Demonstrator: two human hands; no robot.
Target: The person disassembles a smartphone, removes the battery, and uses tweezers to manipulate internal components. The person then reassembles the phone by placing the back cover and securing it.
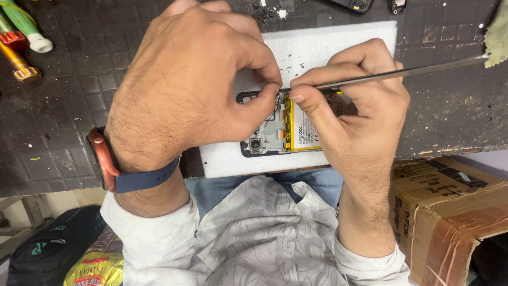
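Note:
An opened smartphone (275,132) lies back-up on a white foam pad (317,47), showing its grey inner frame, camera and yellow battery (302,130). My left hand (190,85), with a watch on a blue strap at the wrist, rests over the phone's left end and pinches at its upper edge with thumb and forefinger. My right hand (354,111) holds long metal tweezers (402,71), their tip meeting the phone's top edge right beside my left fingertips. Much of the phone is hidden under both hands.
The pad sits on a dark, worn grid mat (63,106). Screwdriver handles (18,42) lie at the top left, small screws (270,10) and phone parts (354,4) along the top. A taped cardboard box (450,212) stands lower right, a dark bag (53,243) lower left.

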